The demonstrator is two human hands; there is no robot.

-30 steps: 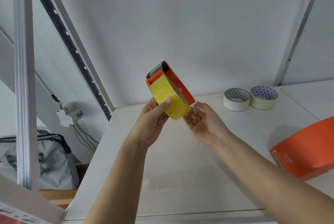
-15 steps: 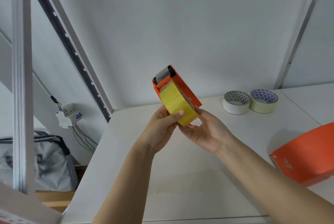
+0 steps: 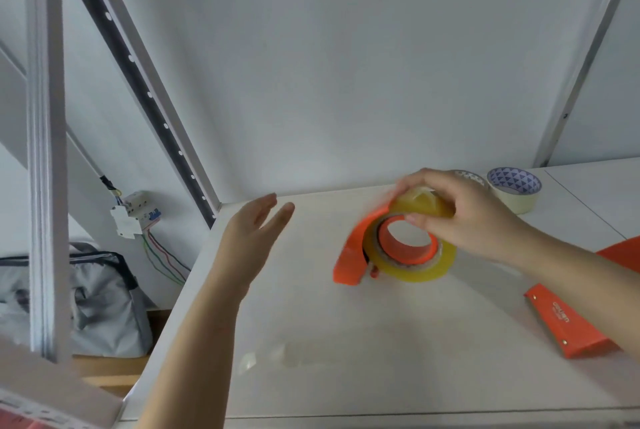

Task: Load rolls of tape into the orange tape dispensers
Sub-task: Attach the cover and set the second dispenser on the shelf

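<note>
1. Your right hand (image 3: pixel 467 217) gripped the loaded orange dispenser (image 3: pixel 353 252) from above, fingers (image 3: pixel 415 183) curled over the top of the yellow tape roll (image 3: pixel 415 266) and thumb against its near face. The frame was blurred there, so the exact contact could not be confirmed.
2. The roll sat around the dispenser's orange hub (image 3: pixel 405 248), with the assembly low over the white tabletop (image 3: pixel 346 342) or touching it; which one could not be determined. The judgement is that you held it from the top in order to set it down as finished.
3. Your left hand (image 3: pixel 249 241) was open and empty, fingers extended, well apart from the dispenser, hovering near the table's left edge. It appeared to have no part in the hold.
4. A second orange dispenser (image 3: pixel 568 328) lay at the right edge, partly hidden by your right forearm. No roll was visible in it, so the task is judged incomplete.
5. Two spare rolls stood at the back: a cream roll with a patterned core (image 3: pixel 516 193) in plain view and a second roll (image 3: pixel 469 177) mostly hidden behind your right hand.
6. The surface was flat, pale and uncluttered, backed by a plain white wall (image 3: pixel 346 65). Metal uprights (image 3: pixel 48 151) framed the station. At left, below table height, were a wall-mounted breaker with coloured wires (image 3: pixel 133 214) and a grey bag (image 3: pixel 100 300) on the floor.
</note>
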